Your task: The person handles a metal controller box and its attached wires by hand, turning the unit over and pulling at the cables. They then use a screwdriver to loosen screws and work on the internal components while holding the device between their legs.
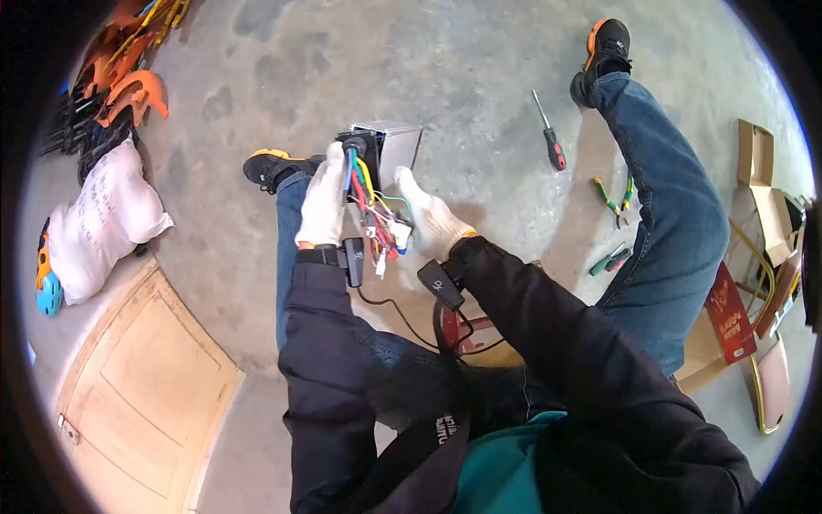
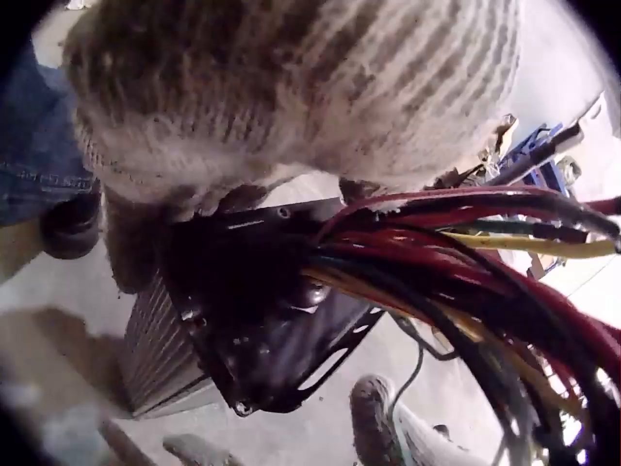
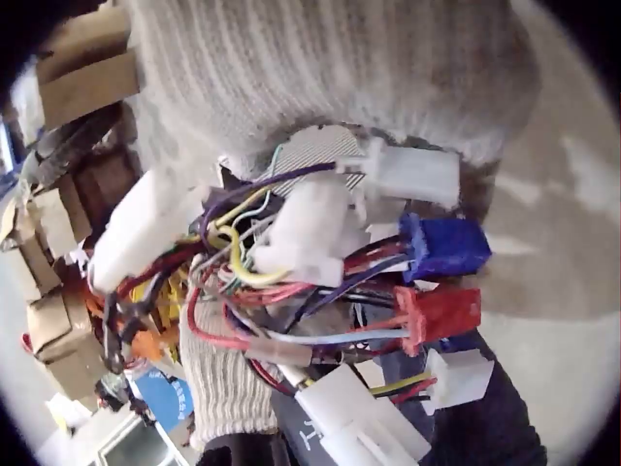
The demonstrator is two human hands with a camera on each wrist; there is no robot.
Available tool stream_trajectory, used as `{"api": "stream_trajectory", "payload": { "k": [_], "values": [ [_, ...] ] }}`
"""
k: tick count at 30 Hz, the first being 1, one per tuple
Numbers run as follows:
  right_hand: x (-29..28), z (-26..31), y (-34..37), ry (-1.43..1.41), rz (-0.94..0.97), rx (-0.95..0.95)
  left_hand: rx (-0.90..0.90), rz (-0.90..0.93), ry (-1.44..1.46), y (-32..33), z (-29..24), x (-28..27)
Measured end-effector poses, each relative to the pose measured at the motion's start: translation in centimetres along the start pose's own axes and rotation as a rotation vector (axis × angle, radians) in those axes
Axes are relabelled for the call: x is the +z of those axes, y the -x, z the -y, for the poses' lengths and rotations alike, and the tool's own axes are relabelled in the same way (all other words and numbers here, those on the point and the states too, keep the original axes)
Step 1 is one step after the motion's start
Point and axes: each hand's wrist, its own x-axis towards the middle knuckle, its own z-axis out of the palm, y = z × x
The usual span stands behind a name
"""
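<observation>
My left hand [image 1: 324, 201], in a white knit glove, grips the black end of a motor controller with a finned metal case [image 1: 400, 146]. From its black end plate [image 2: 262, 320], a thick bundle of coloured wires [image 2: 466, 272] runs out beside the left hand. The wires end in several plugs, among them a blue connector [image 3: 446, 248], a red connector [image 3: 441, 316] and a white connector [image 3: 359, 417]. Close to the controller's other side is my gloved right hand [image 1: 428, 214], fingers extended and nothing gripped in them. The plugs hang just by its palm.
On the concrete floor lie a screwdriver [image 1: 552, 141], pliers [image 1: 615, 201] and a green-handled tool [image 1: 610, 259] beside the right leg. A white sack [image 1: 111, 214] and orange parts [image 1: 137, 94] are at left, above a wooden door [image 1: 145, 385]. Cardboard boxes [image 1: 771, 214] stand at right.
</observation>
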Motion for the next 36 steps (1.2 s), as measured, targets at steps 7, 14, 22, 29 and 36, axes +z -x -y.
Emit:
{"api": "stream_trajectory", "payload": {
  "k": [7,14,22,29,36],
  "values": [
    [1.2,-1.8,-0.7,-0.261,0.105,-0.236,0.077,0.186,-0.508,-1.2,-2.2,-1.4],
    [0.9,0.6,0.4,0.072,-0.164,-0.328,0.001,0.225,-0.176,-1.0,-2.6,-0.4],
    [-4.8,6.5,2.2,0.466,-0.037,-0.559,-0.049,0.019,-0.028,1.0,-0.6,4.7],
    [-9.1,9.2,4.1,0.486,0.119,-0.56,-0.065,-0.137,0.002,1.5,3.4,8.7],
    [-11.4,9.4,4.8,0.335,0.201,-0.718,0.468,-0.114,-0.741,4.5,4.7,8.4]
  ]
}}
